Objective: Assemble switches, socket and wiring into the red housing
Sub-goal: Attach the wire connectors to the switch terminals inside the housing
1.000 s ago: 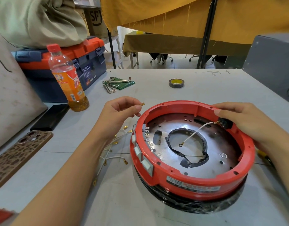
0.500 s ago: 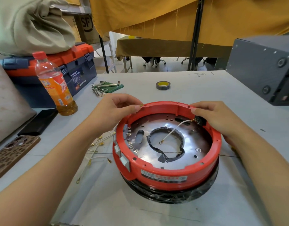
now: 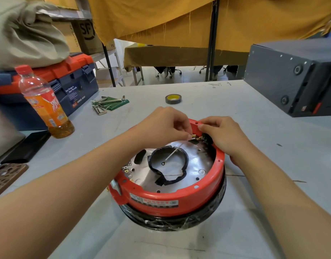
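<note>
The red housing (image 3: 172, 199) sits near the front middle of the grey table (image 3: 254, 202), open side up, on a black base wrapped in clear film (image 3: 172, 219). A printed label (image 3: 153, 201) runs along the housing's near wall, and on its left side a pale switch (image 3: 117, 186) is set into the wall, with small metal terminals (image 3: 126, 170) just inside. On the housing's shiny metal floor lies a loop of black-taped wiring (image 3: 170, 176), and a white wire (image 3: 173, 154) with a ring terminal lies across it, leading up toward the far wall. Over the far rim, the left hand (image 3: 162, 128) has its fingers curled, thumb and forefinger pinching a small brass connector (image 3: 193, 136). Touching the far right of the rim, the right hand (image 3: 222, 135) curls its fingers over the wall onto a black socket (image 3: 206, 138) mounted there, thumb outside; both forearms cross above the housing's sides and hide parts of its rim. Left of the housing lie a patterned phone case (image 3: 5, 176) and a black phone (image 3: 28, 146); beyond them stand an orange drink bottle (image 3: 45, 103) and a blue and orange toolbox (image 3: 73, 85) with a pale bundle of cloth (image 3: 24, 32) on top. Beyond the housing lie hex keys on a green holder (image 3: 108, 103) and a roll of black tape (image 3: 173, 99). Far right of it stands a dark grey metal box (image 3: 291, 75); yellow cloth (image 3: 179, 17) hangs behind.
</note>
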The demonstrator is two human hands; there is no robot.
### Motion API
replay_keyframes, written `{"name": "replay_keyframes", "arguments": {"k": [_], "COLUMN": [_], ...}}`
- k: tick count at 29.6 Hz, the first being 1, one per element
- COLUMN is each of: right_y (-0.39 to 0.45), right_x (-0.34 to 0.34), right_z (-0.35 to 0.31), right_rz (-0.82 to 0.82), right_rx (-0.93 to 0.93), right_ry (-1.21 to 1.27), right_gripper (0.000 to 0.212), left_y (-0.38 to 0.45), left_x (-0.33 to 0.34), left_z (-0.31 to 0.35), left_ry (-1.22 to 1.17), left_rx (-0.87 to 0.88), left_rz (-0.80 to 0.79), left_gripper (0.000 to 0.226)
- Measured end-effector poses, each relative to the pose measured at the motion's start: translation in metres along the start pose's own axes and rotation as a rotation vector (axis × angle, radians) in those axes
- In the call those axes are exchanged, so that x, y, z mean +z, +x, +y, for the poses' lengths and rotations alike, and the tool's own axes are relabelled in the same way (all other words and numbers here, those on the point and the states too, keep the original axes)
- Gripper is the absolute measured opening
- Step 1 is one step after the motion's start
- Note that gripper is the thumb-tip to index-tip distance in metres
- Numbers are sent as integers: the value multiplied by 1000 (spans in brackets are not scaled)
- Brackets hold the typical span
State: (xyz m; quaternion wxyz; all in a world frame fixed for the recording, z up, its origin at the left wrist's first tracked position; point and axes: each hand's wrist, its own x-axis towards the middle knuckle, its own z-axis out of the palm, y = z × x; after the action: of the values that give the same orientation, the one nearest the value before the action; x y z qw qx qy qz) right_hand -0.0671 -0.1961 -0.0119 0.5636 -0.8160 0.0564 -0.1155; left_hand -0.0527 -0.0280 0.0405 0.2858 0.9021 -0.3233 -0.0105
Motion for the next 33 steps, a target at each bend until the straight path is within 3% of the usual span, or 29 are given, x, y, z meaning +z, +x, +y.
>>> {"name": "replay_keyframes", "arguments": {"k": [33], "right_y": [0], "right_x": [-2], "right_z": [-1], "right_rz": [-18], "right_rx": [-34], "right_ry": [-55], "right_gripper": [19], "left_y": [5], "left_x": [35], "left_z": [6], "left_ry": [105], "left_rx": [-3], "left_rz": [150], "left_gripper": [9]}}
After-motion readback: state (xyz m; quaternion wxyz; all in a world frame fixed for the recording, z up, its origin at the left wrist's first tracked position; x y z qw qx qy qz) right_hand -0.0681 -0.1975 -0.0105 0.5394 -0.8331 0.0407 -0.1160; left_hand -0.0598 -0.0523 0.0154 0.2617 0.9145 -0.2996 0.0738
